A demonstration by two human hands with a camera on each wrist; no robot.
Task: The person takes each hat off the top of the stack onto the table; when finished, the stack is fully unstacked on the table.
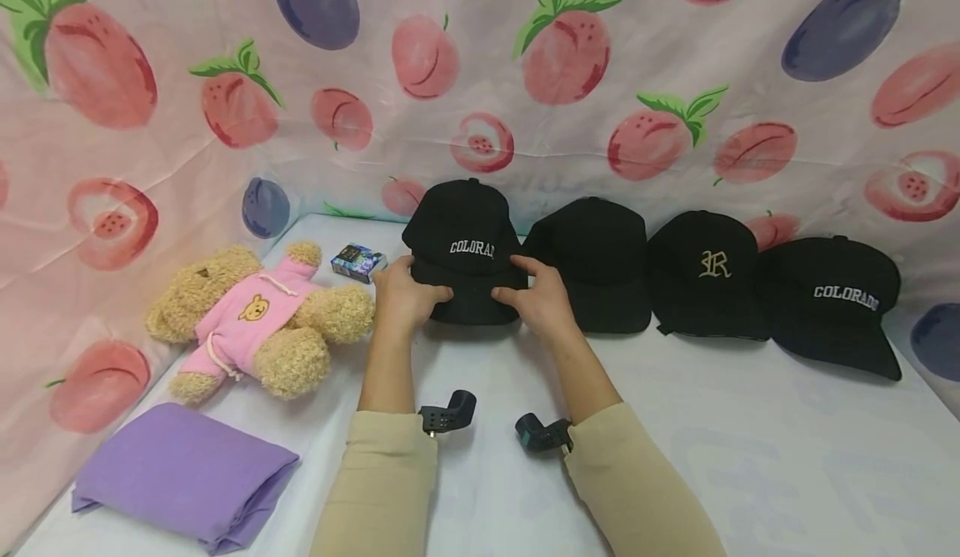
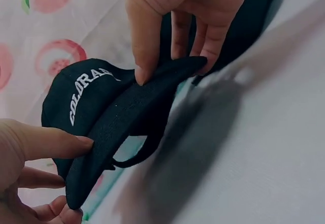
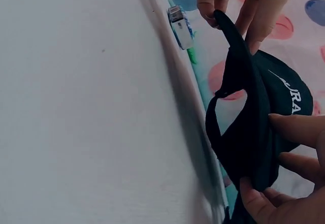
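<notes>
A black cap (image 1: pixel 467 219) with white "COLORADO"-style lettering is held by the brim between both hands. My left hand (image 1: pixel 405 294) grips the brim's left end, thumb on top and fingers beneath. At the right end, my right hand (image 1: pixel 542 297) pinches the brim likewise. Both wrist views show the cap (image 2: pixel 127 99) raised off the white surface, its shadow falling below, and its back strap opening (image 3: pixel 213 120) visible. Just right of it stands a plain black cap (image 1: pixel 592 248), partly behind my right hand.
Farther right are a black cap with a gold letter (image 1: pixel 708 278) and another lettered black cap (image 1: pixel 836 298). On the left lie a teddy bear (image 1: pixel 262 315) in pink, a small blue box (image 1: pixel 358 263) and a folded purple cloth (image 1: pixel 183 474). A fruit-print curtain (image 1: pixel 480 57) hangs behind.
</notes>
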